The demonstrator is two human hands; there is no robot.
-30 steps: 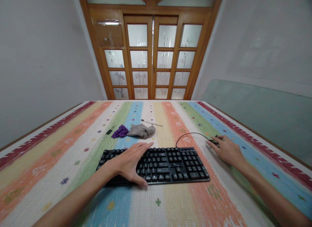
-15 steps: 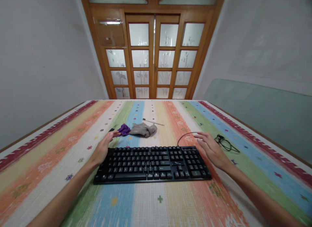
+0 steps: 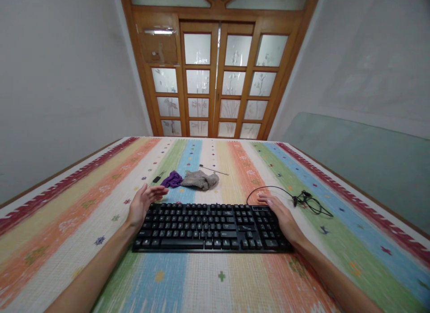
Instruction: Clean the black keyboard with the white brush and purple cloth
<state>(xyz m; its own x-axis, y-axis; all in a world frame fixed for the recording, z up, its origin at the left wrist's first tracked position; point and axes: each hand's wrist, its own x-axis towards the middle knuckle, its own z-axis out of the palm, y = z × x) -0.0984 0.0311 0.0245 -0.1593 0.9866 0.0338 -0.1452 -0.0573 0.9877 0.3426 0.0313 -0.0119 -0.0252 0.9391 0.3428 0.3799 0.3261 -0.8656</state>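
A black keyboard (image 3: 201, 227) lies flat on the striped tablecloth (image 3: 201, 281), its long side toward me. At its left end is my left hand (image 3: 143, 205), fingers stretched out over the upper left corner. My right hand (image 3: 280, 214) rests at the keyboard's right end, fingers extended over the upper right corner and covering some of the number keys. Neither hand is closed round anything. From behind the keyboard a thin black cable (image 3: 268, 187) curves right to a loose coil (image 3: 314, 203) beyond my right hand.
Behind the keyboard lie a crumpled purple cloth (image 3: 173, 179), a grey cloth (image 3: 200, 180), a thin dark stick (image 3: 214, 170) and a small black object (image 3: 156, 179). A pale green panel (image 3: 356, 156) stands along the right side. Wooden glazed doors (image 3: 218, 75) are past the table's far edge.
My right hand has moved left and down, from beside the keyboard onto its right end. My left hand stays at the left end, its fingers slightly raised. The view has shifted a little.
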